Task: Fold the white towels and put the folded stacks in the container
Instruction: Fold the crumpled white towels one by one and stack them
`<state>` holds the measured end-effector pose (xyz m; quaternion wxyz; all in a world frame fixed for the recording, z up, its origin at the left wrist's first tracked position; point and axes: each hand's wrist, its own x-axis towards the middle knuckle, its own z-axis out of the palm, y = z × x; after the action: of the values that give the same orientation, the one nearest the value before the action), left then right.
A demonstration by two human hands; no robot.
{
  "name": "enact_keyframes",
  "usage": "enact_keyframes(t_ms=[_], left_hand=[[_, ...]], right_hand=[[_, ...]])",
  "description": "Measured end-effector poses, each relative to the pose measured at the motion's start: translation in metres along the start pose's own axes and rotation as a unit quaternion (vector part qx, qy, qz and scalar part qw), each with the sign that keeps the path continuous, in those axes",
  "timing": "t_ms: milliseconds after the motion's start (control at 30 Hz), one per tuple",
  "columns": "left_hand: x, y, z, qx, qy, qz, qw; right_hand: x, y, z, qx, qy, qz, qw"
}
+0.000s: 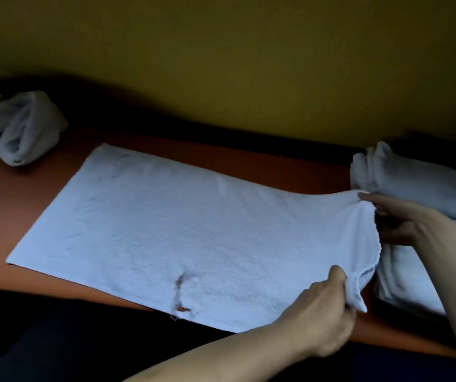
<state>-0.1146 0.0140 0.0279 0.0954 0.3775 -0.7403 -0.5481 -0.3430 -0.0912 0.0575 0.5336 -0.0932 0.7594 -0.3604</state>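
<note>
Mustard-yellow wall backs an orange-brown wooden table point(14, 205). On it, head view, the flat white terry towel point(182, 235) lies spread. My left hand point(323, 312) pinches its near right corner; my right hand point(403, 221) pinches the far right corner. I would lift both corners evenly and lay them on the left edge, aligned. Folded white towels point(414, 186) sit just beside, right. No container is visible.

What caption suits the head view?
Both hands, left hand and right hand, lift the spread towel's right edge.
</note>
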Motion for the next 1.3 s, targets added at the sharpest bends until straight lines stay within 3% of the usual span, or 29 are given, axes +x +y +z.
enact_keyframes(t_ms=[133, 300, 367, 533, 900, 1067, 1300], left_hand=[[-0.028, 0.010, -0.021, -0.046, 0.099, 0.007, 0.994], [-0.070, -0.027, -0.073, -0.054, 0.272, -0.009, 0.961], [-0.091, -0.049, -0.100, -0.069, 0.305, -0.026, 0.950], [-0.139, -0.090, -0.155, -0.148, 0.327, -0.087, 0.929], [-0.218, -0.177, -0.262, -0.190, 0.485, -0.123, 0.845], [-0.239, -0.218, -0.290, -0.147, 0.531, -0.158, 0.819], [-0.249, -0.259, -0.307, -0.058, 0.524, -0.228, 0.819]], right_hand=[[-0.022, -0.006, 0.016, 0.050, 0.029, -0.097, 0.994], [-0.045, -0.022, 0.091, -0.009, 0.105, -0.212, 0.972], [-0.058, -0.027, 0.132, -0.020, 0.097, -0.247, 0.964], [-0.084, -0.029, 0.234, -0.027, 0.055, -0.270, 0.961], [-0.116, -0.033, 0.435, -0.034, -0.026, -0.290, 0.956], [-0.114, -0.025, 0.499, -0.067, -0.058, -0.293, 0.952], [-0.109, -0.009, 0.537, -0.138, -0.084, -0.305, 0.939]])
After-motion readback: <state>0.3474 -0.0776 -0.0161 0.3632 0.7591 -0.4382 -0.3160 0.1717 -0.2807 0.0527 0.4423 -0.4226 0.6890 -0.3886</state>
